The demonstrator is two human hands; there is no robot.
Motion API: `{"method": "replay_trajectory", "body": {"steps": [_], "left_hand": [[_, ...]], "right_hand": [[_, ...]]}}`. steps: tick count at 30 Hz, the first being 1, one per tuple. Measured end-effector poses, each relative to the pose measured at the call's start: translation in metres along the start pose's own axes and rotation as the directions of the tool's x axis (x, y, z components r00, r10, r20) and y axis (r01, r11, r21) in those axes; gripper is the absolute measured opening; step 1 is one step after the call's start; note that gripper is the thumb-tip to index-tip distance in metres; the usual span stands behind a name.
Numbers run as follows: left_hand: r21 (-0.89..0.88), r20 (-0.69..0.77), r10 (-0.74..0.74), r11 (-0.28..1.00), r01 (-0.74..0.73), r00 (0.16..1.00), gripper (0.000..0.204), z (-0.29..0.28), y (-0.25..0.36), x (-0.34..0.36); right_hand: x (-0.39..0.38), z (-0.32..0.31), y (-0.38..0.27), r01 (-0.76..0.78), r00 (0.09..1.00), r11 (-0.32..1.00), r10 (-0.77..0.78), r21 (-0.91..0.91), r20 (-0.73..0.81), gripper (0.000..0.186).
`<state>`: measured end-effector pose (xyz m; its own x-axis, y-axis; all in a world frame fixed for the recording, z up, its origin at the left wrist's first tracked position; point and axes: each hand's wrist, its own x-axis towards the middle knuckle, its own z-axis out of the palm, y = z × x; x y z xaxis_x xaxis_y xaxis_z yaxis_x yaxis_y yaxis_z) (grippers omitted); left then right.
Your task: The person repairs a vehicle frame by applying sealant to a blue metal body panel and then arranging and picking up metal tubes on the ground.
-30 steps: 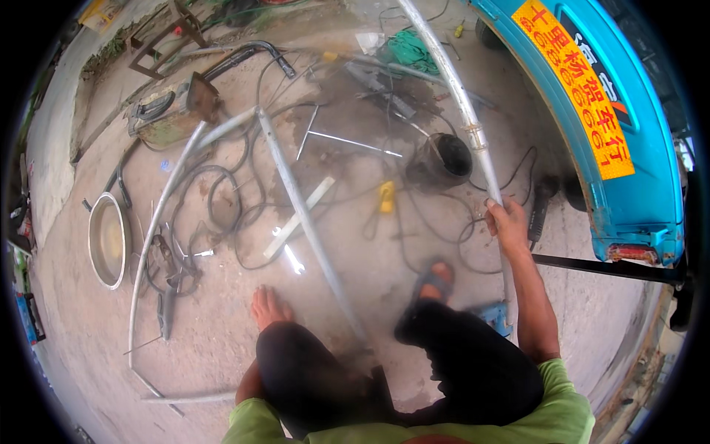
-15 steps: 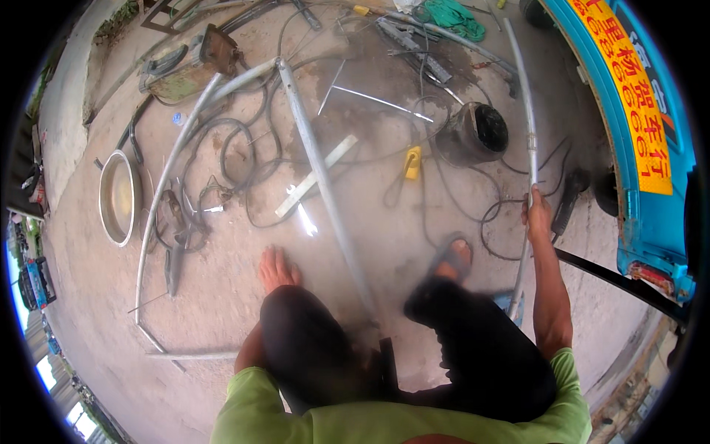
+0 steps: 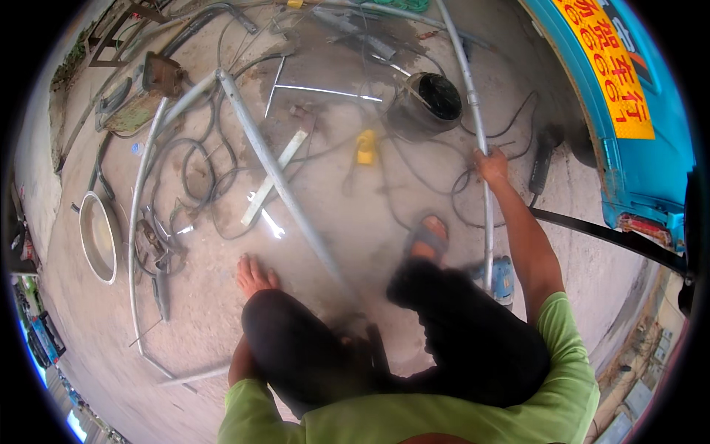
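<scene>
My right hand [image 3: 490,166] is wrapped round a long grey metal pipe [image 3: 477,122] that runs away from me on the right. Past my left knee, my left hand [image 3: 257,275] shows with its fingers apart and nothing visible in them; the knee hides its wrist. Joined grey pipes form a bent frame, with one thick pipe [image 3: 275,172] slanting toward my knees and a thin one [image 3: 134,244] at the left. Between my knees its near end is blurred beside a dark thing I cannot make out. A blue tool [image 3: 503,281] lies by the right pipe's near end.
Ahead stand a black bucket [image 3: 425,107] and a rusty machine box [image 3: 140,92]. Spanner [image 3: 272,223], pale bar [image 3: 274,177], yellow block [image 3: 366,148], T-shaped rod [image 3: 329,92] and tangled cables lie about. A metal basin [image 3: 101,237] is left, a blue vehicle [image 3: 643,170] right.
The whole view has shifted, so floor things sit farther left. The right-hand pipe has swung slightly left in my right hand, uncovering more of the blue tool. My left hand stays beyond my knee.
</scene>
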<state>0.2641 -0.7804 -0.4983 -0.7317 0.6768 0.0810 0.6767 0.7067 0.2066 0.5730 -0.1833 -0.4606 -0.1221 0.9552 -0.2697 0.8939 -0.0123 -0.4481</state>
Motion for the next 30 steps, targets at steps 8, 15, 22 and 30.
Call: {"method": "replay_trajectory", "body": {"steps": [8, 15, 22, 30], "left_hand": [[0.021, -0.012, 0.032, 0.999, -0.032, 0.999, 0.061, 0.006, -0.006, -0.003], [-0.024, 0.102, -0.007, 1.0, 0.01, 0.995, 0.058, -0.003, -0.013, -0.004], [-0.455, 0.322, -0.27, 0.796, 0.399, 0.907, 0.033, -0.044, -0.046, 0.088], [-0.619, 0.477, 0.235, 0.774, 0.134, 0.847, 0.044, -0.075, 0.156, 0.243]], "right_hand": [[0.011, 0.007, 0.004, 0.093, 0.996, 0.996, -0.093, -0.011, 0.01, 0.052], [-0.014, 0.0, 0.009, 0.114, 0.993, 0.993, -0.114, 0.012, -0.02, 0.049], [-0.032, 0.002, 0.026, 0.04, 0.999, 0.995, -0.042, 0.087, 0.018, 0.05], [-0.018, 0.015, 0.056, -0.069, 0.992, 0.971, 0.042, 0.227, 0.121, 0.045]]}}
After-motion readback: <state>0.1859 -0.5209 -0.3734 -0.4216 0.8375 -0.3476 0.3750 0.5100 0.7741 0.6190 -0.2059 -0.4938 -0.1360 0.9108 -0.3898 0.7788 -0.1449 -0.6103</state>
